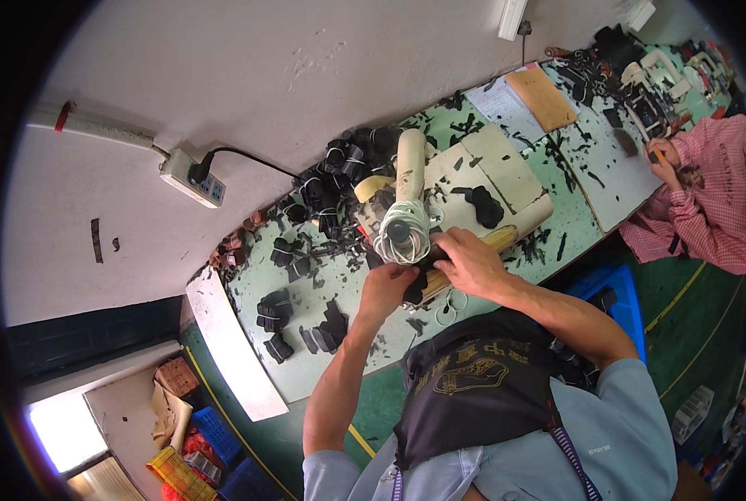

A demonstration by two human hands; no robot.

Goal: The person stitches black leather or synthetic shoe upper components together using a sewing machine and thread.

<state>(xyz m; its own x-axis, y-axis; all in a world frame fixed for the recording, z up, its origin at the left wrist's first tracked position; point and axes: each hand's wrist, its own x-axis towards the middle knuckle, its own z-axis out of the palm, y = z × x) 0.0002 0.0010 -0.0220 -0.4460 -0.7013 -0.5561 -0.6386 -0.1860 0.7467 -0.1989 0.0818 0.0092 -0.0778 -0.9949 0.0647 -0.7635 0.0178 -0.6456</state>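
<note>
My left hand (387, 290) pinches a small black piece of material (415, 287) at the front edge of a cream bench machine (506, 171). My right hand (471, 260) has its fingers closed on the upper end of the same dark piece; what lies under its fingertips is partly hidden. A coil of white cord (408, 234) hangs on the machine's arm (410, 167), just beyond both hands. On the machine's top lies a loose black piece (484, 206). White rings (451, 309) sit near the table's front edge, below my right wrist.
Bundles of black pieces (327, 196) crowd the table's back left; smaller stacks (274, 311) lie nearer. Dark scraps litter the pale green tabletop (365, 334). A power strip (192, 178) is on the wall. At right stand a blue crate (611, 292) and a co-worker in pink checks (715, 196).
</note>
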